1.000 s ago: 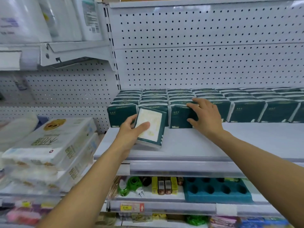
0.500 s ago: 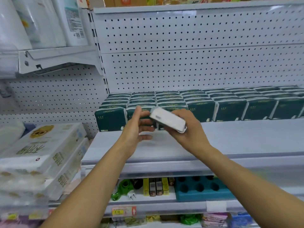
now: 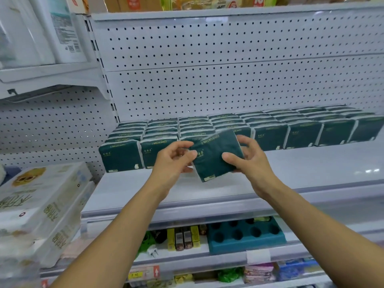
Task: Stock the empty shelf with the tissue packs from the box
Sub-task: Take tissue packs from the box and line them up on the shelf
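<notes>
A dark green tissue pack (image 3: 216,154) is held tilted above the white shelf (image 3: 207,190), its green face toward me. My right hand (image 3: 247,161) grips its right side, thumb on the front and fingers behind. My left hand (image 3: 174,161) pinches its left edge with curled fingers. Behind the hands, several rows of the same green tissue packs (image 3: 270,132) stand along the back of the shelf from left to right. The box is not in view.
White pegboard backs the shelf. Large white tissue bundles (image 3: 39,206) are stacked on the left. The shelf below holds a teal tray with round holes (image 3: 245,235), small yellow and dark boxes (image 3: 182,239) and a green item. Price labels run along the shelf edges.
The pack passed from my left hand to both hands and was turned over: its pale underside faced me, then its white side, and now its green front.
</notes>
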The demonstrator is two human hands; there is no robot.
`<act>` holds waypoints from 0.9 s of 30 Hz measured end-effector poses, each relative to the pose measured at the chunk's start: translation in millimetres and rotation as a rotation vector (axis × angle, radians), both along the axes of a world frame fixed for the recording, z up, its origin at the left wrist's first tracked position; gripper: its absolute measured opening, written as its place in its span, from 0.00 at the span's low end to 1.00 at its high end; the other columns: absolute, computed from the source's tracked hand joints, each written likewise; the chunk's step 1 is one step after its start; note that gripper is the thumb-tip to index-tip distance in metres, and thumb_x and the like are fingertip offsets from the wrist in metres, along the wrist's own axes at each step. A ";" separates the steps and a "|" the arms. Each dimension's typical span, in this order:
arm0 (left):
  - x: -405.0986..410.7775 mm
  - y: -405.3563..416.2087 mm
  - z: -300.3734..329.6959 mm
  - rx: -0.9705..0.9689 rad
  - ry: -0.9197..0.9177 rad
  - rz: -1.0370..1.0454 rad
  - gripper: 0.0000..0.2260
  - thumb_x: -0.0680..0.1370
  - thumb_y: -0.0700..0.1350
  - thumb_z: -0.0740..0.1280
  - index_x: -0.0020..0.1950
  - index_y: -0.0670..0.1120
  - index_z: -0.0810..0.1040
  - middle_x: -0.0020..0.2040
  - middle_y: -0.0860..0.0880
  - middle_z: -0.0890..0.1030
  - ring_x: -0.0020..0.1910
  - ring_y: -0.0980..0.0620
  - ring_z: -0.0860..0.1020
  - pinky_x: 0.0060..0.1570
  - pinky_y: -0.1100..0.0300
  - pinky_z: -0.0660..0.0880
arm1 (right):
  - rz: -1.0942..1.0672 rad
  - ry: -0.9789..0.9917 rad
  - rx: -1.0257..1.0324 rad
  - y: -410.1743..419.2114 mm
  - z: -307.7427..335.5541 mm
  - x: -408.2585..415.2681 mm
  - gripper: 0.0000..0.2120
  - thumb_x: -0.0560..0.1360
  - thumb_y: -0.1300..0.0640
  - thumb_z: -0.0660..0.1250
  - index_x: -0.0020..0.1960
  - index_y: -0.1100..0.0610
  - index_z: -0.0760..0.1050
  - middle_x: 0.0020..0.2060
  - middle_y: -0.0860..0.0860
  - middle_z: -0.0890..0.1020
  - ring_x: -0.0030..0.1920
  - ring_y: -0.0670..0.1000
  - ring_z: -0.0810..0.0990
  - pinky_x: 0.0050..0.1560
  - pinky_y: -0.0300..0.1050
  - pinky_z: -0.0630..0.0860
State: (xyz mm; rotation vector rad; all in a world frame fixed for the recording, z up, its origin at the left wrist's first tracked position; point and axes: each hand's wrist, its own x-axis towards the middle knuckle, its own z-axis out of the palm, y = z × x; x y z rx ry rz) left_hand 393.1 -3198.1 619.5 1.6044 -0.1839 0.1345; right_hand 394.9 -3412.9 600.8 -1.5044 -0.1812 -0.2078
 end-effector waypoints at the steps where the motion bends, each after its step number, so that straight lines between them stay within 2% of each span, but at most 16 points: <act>1: 0.6 -4.3 0.3 0.046 -0.031 -0.009 0.09 0.77 0.39 0.72 0.55 0.48 0.81 0.45 0.44 0.79 0.41 0.52 0.80 0.44 0.56 0.82 | -0.012 -0.029 -0.070 -6.6 0.1 -1.3 0.31 0.67 0.56 0.79 0.66 0.47 0.69 0.52 0.46 0.83 0.53 0.45 0.82 0.44 0.37 0.79; 2: 0.6 -9.0 -0.1 0.092 -0.056 -0.028 0.08 0.76 0.39 0.72 0.54 0.47 0.81 0.44 0.46 0.78 0.42 0.52 0.80 0.45 0.55 0.82 | -0.004 -0.052 -0.139 -13.6 -0.8 -1.6 0.30 0.69 0.59 0.78 0.66 0.47 0.71 0.51 0.45 0.83 0.53 0.44 0.82 0.46 0.36 0.79; 5: 2.9 -21.8 -7.7 0.254 -0.130 -0.076 0.07 0.77 0.41 0.72 0.54 0.49 0.81 0.47 0.49 0.79 0.45 0.55 0.79 0.49 0.58 0.80 | 0.027 -0.059 -0.258 -33.8 -7.2 3.2 0.23 0.69 0.63 0.77 0.61 0.51 0.75 0.50 0.46 0.85 0.53 0.49 0.83 0.51 0.43 0.81; 7: 12.2 -22.2 -17.9 0.483 -0.262 0.008 0.10 0.77 0.47 0.71 0.58 0.53 0.80 0.56 0.54 0.78 0.54 0.59 0.76 0.59 0.61 0.73 | -0.031 -0.043 -0.295 -48.2 -8.5 9.7 0.21 0.69 0.63 0.77 0.58 0.51 0.76 0.48 0.45 0.85 0.50 0.47 0.83 0.48 0.40 0.80; 8: 19.3 -18.8 -23.0 0.629 -0.355 0.105 0.14 0.77 0.50 0.71 0.62 0.54 0.78 0.61 0.56 0.76 0.61 0.59 0.72 0.65 0.60 0.68 | -0.071 -0.032 -0.313 -55.9 -8.3 13.6 0.21 0.69 0.63 0.77 0.58 0.51 0.76 0.47 0.45 0.85 0.49 0.47 0.83 0.45 0.38 0.80; 10: 34.8 -7.8 -29.0 0.907 -0.521 0.312 0.24 0.76 0.54 0.71 0.71 0.55 0.71 0.71 0.55 0.70 0.71 0.55 0.65 0.75 0.52 0.56 | -0.139 -0.016 -0.339 -69.4 -8.0 23.6 0.20 0.69 0.62 0.77 0.57 0.51 0.75 0.47 0.46 0.85 0.48 0.49 0.83 0.42 0.40 0.80; 13: 59.5 6.6 -33.9 1.227 -0.571 0.372 0.36 0.75 0.57 0.71 0.79 0.54 0.59 0.80 0.52 0.57 0.79 0.50 0.52 0.76 0.46 0.37 | -0.217 -0.027 -0.372 -79.7 -11.3 41.7 0.18 0.69 0.60 0.77 0.55 0.51 0.75 0.48 0.48 0.84 0.48 0.50 0.81 0.44 0.45 0.81; 16: 76.7 10.6 -35.0 1.485 -0.542 0.346 0.43 0.75 0.62 0.68 0.81 0.55 0.46 0.82 0.51 0.48 0.80 0.50 0.44 0.74 0.43 0.32 | -0.267 -0.031 -0.448 -78.9 -14.1 58.9 0.18 0.70 0.56 0.77 0.57 0.53 0.75 0.51 0.51 0.81 0.44 0.49 0.81 0.38 0.36 0.78; 18: 83.0 9.5 -34.1 1.555 -0.532 0.350 0.43 0.76 0.63 0.66 0.81 0.55 0.42 0.82 0.51 0.47 0.80 0.50 0.44 0.74 0.41 0.33 | -0.323 -0.052 -0.551 -75.1 -15.8 69.4 0.22 0.70 0.53 0.77 0.61 0.52 0.75 0.53 0.50 0.76 0.48 0.51 0.78 0.44 0.36 0.74; 21: 87.8 6.3 -33.5 1.571 -0.543 0.372 0.42 0.77 0.62 0.65 0.81 0.54 0.42 0.81 0.51 0.50 0.80 0.51 0.47 0.75 0.39 0.36 | -0.402 -0.091 -0.636 -68.3 -17.9 78.7 0.32 0.70 0.52 0.77 0.70 0.51 0.68 0.55 0.48 0.72 0.49 0.51 0.74 0.50 0.44 0.72; 24: 91.6 4.8 -37.4 1.552 -0.569 0.396 0.42 0.76 0.61 0.67 0.81 0.54 0.46 0.81 0.51 0.54 0.80 0.50 0.50 0.75 0.38 0.37 | -0.466 -0.156 -0.794 -63.2 -18.3 82.5 0.35 0.72 0.51 0.75 0.74 0.47 0.62 0.56 0.48 0.68 0.48 0.49 0.72 0.45 0.47 0.73; 27: 94.9 4.9 -41.4 1.525 -0.592 0.407 0.42 0.74 0.60 0.70 0.81 0.54 0.50 0.80 0.51 0.58 0.79 0.50 0.54 0.75 0.38 0.38 | -0.508 -0.216 -0.941 -60.3 -19.0 86.2 0.31 0.73 0.49 0.73 0.73 0.46 0.66 0.56 0.49 0.68 0.46 0.49 0.72 0.41 0.44 0.72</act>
